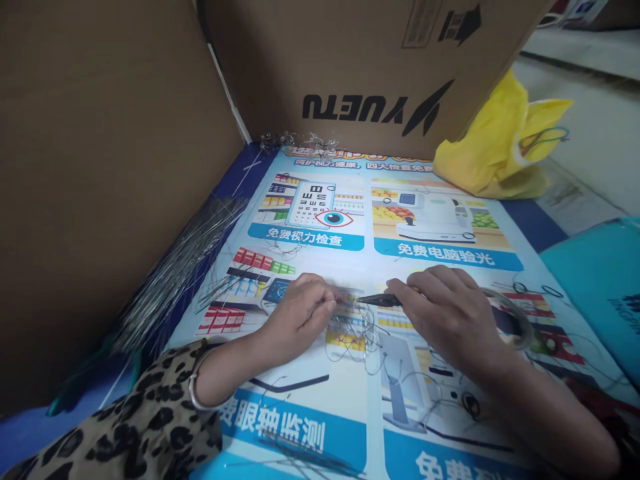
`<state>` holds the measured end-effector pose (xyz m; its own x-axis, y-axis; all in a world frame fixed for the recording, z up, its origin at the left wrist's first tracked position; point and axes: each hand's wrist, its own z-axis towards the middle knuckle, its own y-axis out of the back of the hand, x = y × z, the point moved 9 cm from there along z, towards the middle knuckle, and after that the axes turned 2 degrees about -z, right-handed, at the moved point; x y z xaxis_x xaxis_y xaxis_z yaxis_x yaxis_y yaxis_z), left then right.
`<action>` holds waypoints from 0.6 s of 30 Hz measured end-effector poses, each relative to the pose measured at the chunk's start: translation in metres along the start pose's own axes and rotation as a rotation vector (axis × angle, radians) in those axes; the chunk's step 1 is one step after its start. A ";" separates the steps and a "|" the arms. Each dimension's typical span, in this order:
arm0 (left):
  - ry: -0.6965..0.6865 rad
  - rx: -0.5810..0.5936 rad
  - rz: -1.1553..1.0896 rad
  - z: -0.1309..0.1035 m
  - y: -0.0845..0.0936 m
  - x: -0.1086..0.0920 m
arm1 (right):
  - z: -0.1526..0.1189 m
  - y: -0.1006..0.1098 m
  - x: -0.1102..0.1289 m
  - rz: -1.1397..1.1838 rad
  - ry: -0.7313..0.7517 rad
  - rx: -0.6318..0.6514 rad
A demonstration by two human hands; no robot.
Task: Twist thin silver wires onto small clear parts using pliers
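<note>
Near the middle of the poster, my left hand point(303, 315) is closed, its thumb and fingertips pinching the end of a thin bent wire piece point(367, 333). Loops of that wire hang below and to the right of the fingertips. My right hand point(450, 313) is wrapped round a pair of pliers point(383, 300). The dark, narrow jaws point left, and their tip is at the wire, a short way from my left fingertips. Whether the jaws grip the wire is too small to tell.
A bundle of straight wires point(185, 267) lies at the left beside a cardboard box point(270, 73). Bent wire pieces point(315, 141) sit by its base. A yellow bag point(493, 150) stands back right. A wire coil point(523, 327) lies behind my right hand, a blue bag point(600, 280) farther right.
</note>
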<state>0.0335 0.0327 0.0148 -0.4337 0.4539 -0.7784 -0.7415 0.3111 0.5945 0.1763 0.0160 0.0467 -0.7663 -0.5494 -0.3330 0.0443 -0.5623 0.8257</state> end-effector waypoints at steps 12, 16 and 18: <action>0.002 -0.022 -0.032 0.003 -0.001 0.001 | -0.001 0.008 0.006 0.002 0.033 -0.075; 0.022 0.044 -0.008 0.003 -0.007 0.004 | -0.002 0.008 0.003 -0.032 0.022 -0.063; 0.036 0.060 -0.001 0.003 -0.008 0.005 | -0.003 0.008 0.002 -0.038 0.021 -0.058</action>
<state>0.0389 0.0349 0.0063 -0.4523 0.4234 -0.7849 -0.7104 0.3610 0.6041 0.1769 0.0087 0.0514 -0.7544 -0.5398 -0.3735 0.0530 -0.6172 0.7850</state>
